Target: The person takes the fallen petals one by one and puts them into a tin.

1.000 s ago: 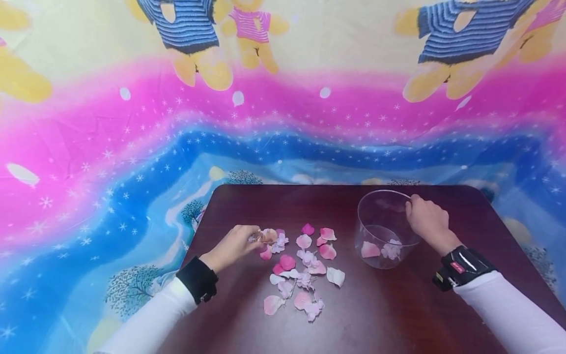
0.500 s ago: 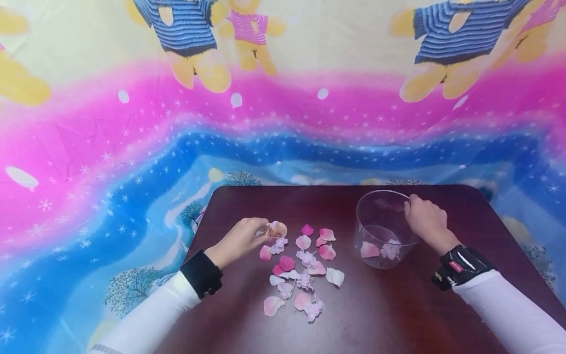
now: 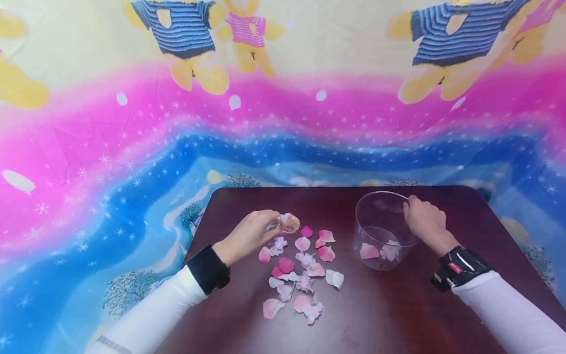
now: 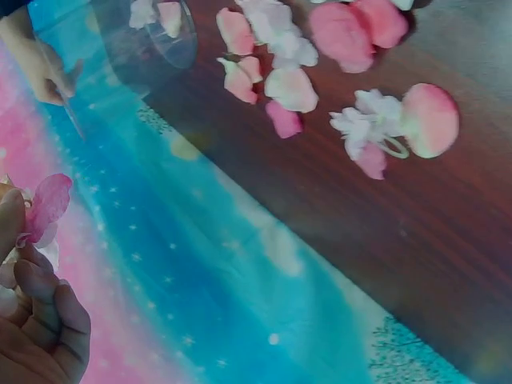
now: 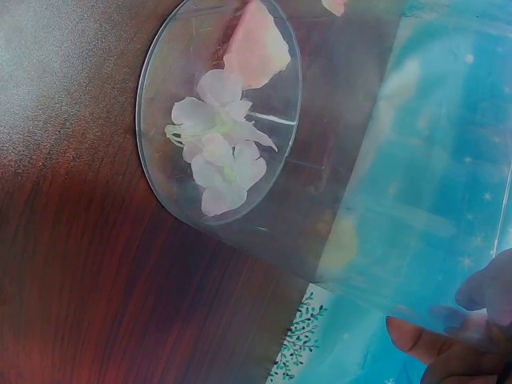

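My left hand (image 3: pixel 252 235) pinches a few pink and white petals (image 3: pixel 288 222) just above the table's left part; in the left wrist view the held petals (image 4: pixel 46 206) stick out past my fingers (image 4: pixel 40 316). Below lies a loose scatter of petals (image 3: pixel 300 270), seen closer in the wrist view as petals (image 4: pixel 352 80). My right hand (image 3: pixel 422 220) grips the far right rim of a clear round container (image 3: pixel 381 231), which is tilted toward the left. A pink petal and a white blossom (image 5: pixel 220 148) lie inside the container (image 5: pixel 344 176).
The dark wooden table (image 3: pixel 389 314) stands on a bright cartoon-print cloth (image 3: pixel 132 147) that also covers the wall behind. A black cuff (image 3: pixel 208 269) is on my left wrist and a black band (image 3: pixel 460 268) on my right.
My left hand has lifted the pinched petals off the table and carried them up and to the right, toward the container. The right hand and container have held still.
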`<move>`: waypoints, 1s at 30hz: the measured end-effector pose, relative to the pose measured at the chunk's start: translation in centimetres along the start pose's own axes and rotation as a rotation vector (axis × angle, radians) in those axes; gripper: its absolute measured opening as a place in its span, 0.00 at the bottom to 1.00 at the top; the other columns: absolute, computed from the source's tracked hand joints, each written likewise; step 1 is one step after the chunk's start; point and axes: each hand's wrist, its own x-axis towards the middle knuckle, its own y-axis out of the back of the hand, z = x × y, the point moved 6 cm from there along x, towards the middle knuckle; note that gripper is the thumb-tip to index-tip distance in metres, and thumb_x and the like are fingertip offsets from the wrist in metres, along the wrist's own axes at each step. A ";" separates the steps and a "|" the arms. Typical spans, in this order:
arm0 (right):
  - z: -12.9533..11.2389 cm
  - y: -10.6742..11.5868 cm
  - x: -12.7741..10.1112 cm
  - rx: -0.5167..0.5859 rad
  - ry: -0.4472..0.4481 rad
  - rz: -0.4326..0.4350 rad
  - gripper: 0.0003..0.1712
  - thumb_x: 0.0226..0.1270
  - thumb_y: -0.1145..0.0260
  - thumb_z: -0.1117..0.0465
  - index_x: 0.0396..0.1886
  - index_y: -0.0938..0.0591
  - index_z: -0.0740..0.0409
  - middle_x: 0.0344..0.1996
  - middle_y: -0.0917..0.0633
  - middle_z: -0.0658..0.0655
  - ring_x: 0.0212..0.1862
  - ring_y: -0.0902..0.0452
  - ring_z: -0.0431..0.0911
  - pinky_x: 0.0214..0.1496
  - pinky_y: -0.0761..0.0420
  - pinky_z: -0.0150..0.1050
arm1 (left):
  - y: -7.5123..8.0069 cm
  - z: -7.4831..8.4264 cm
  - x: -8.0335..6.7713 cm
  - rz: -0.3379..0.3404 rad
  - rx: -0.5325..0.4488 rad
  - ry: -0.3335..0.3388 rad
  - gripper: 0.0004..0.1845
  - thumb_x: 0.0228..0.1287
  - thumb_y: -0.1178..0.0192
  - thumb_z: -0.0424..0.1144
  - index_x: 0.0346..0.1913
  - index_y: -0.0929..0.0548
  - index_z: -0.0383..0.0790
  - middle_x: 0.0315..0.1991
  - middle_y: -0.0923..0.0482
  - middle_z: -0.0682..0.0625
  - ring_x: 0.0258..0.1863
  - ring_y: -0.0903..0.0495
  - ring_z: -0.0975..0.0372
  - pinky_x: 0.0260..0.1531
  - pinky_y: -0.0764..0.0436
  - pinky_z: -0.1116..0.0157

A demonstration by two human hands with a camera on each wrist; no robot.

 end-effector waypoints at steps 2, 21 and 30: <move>0.0 -0.1 0.0 0.000 -0.001 0.001 0.19 0.78 0.51 0.55 0.44 0.25 0.69 0.37 0.17 0.79 0.38 0.20 0.74 0.28 0.25 0.64 | 0.2 0.5 0.4 0.001 0.000 -0.012 0.10 0.62 0.28 0.37 0.32 0.21 0.44 0.25 0.26 0.55 0.28 0.27 0.66 0.32 0.24 0.71; 0.0 0.1 -0.2 0.008 -0.009 0.011 0.18 0.78 0.51 0.55 0.42 0.25 0.68 0.37 0.17 0.79 0.38 0.20 0.75 0.27 0.26 0.63 | -1.2 5.0 3.4 0.027 -0.027 -0.147 0.08 0.63 0.29 0.36 0.35 0.20 0.43 0.32 0.18 0.53 0.34 0.19 0.65 0.36 0.19 0.70; 0.1 0.1 -0.1 0.015 -0.008 0.023 0.18 0.78 0.51 0.55 0.42 0.25 0.68 0.36 0.17 0.79 0.37 0.20 0.74 0.27 0.26 0.63 | -2.5 7.5 5.6 0.036 0.015 -0.232 0.08 0.63 0.30 0.38 0.36 0.20 0.42 0.32 0.19 0.53 0.32 0.21 0.65 0.36 0.20 0.69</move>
